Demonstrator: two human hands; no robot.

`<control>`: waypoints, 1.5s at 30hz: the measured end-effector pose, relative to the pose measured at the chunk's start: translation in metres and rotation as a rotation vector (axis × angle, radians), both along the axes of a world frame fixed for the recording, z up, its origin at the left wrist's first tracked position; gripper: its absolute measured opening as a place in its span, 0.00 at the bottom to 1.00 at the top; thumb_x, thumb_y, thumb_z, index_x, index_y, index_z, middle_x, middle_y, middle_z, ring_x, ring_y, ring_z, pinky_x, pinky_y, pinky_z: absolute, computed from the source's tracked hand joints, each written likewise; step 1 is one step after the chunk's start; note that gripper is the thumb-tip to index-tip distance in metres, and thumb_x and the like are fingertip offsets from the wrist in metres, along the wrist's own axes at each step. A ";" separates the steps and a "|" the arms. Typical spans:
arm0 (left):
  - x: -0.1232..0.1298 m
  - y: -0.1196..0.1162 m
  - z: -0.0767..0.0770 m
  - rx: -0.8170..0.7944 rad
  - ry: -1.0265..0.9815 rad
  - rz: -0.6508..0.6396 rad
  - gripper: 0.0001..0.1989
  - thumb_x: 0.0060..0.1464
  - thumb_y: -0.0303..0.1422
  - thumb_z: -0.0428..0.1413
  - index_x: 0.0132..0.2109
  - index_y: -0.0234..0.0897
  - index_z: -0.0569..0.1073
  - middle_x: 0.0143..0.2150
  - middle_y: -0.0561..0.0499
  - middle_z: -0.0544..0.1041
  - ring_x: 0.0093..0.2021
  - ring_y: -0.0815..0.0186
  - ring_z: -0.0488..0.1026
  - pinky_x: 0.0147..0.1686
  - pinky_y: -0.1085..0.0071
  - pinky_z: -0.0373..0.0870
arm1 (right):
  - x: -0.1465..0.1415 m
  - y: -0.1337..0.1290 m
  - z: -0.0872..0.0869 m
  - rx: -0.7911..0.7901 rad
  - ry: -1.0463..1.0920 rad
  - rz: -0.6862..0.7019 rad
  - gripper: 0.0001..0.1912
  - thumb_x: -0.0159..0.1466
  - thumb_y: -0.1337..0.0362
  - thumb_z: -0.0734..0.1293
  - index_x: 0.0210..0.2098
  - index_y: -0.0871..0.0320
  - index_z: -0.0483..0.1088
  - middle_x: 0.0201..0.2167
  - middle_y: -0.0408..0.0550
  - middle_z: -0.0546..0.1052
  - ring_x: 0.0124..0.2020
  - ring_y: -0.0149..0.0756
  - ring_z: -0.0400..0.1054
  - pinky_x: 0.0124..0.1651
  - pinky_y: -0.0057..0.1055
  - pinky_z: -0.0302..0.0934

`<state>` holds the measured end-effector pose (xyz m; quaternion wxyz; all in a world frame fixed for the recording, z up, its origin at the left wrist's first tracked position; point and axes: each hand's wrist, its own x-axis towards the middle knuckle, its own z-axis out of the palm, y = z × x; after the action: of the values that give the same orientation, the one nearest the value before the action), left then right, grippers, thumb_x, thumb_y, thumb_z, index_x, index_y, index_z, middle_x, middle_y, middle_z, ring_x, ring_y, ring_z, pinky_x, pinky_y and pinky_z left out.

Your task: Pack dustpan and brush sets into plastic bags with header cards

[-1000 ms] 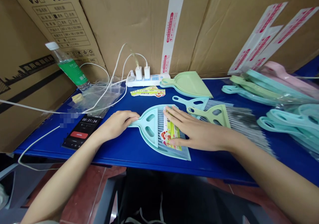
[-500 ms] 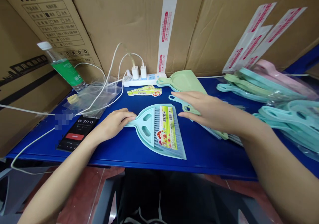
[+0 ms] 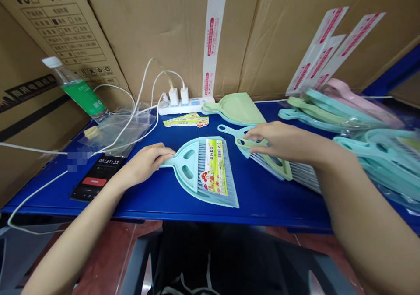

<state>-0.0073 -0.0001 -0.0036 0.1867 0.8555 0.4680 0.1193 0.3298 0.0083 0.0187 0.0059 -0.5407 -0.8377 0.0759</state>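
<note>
My left hand [image 3: 149, 163] is closed round the handle of a light-blue dustpan [image 3: 183, 190] lying on the table. Nested in that dustpan is a grey-bristled brush [image 3: 231, 177], and a yellow-green printed label [image 3: 215, 168] lies across its bristles. To the right, my right hand [image 3: 278, 139] has its fingers bent round the handle of a green hand brush [image 3: 249, 143]. This brush rests partly over a light-blue hand brush [image 3: 229, 131]. My palm and wrist hide part of both brushes and of more bristles [image 3: 305, 177] beside them.
A green dustpan [image 3: 241, 107] lies behind, near loose labels [image 3: 187, 121] and a power strip [image 3: 187, 106] with chargers. Bagged dustpan sets [image 3: 387, 163] are piled at right. At left are a phone [image 3: 98, 177], plastic bags, cables and a tilted bottle [image 3: 82, 96]. Cardboard [image 3: 164, 23] stands behind.
My right hand has come down and its stretched fingers have closed round the green brush's handle. My left hand keeps its hold on the dustpan. The view has shifted slightly.
</note>
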 end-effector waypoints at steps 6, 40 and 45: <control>0.000 0.000 0.000 0.005 -0.006 -0.001 0.21 0.63 0.43 0.44 0.44 0.41 0.79 0.40 0.48 0.78 0.40 0.62 0.74 0.44 0.69 0.70 | -0.009 -0.004 0.006 -0.044 -0.090 0.006 0.24 0.63 0.59 0.55 0.49 0.67 0.73 0.49 0.67 0.76 0.49 0.57 0.71 0.50 0.51 0.64; 0.000 -0.002 -0.002 0.068 -0.017 -0.069 0.20 0.64 0.41 0.42 0.42 0.40 0.78 0.38 0.50 0.79 0.38 0.64 0.74 0.41 0.71 0.68 | -0.013 0.012 -0.005 0.119 -0.147 -0.074 0.16 0.64 0.67 0.61 0.46 0.60 0.77 0.47 0.58 0.79 0.51 0.53 0.72 0.47 0.43 0.68; -0.001 -0.002 -0.001 0.071 -0.018 -0.064 0.20 0.64 0.41 0.43 0.42 0.40 0.78 0.39 0.50 0.79 0.39 0.64 0.75 0.42 0.70 0.68 | -0.008 0.012 -0.006 0.176 -0.103 -0.031 0.19 0.64 0.64 0.61 0.50 0.63 0.77 0.49 0.62 0.79 0.51 0.56 0.72 0.48 0.46 0.68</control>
<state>-0.0083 -0.0018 -0.0048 0.1641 0.8750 0.4342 0.1377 0.3222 0.0201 0.0130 0.0113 -0.5543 -0.8318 -0.0261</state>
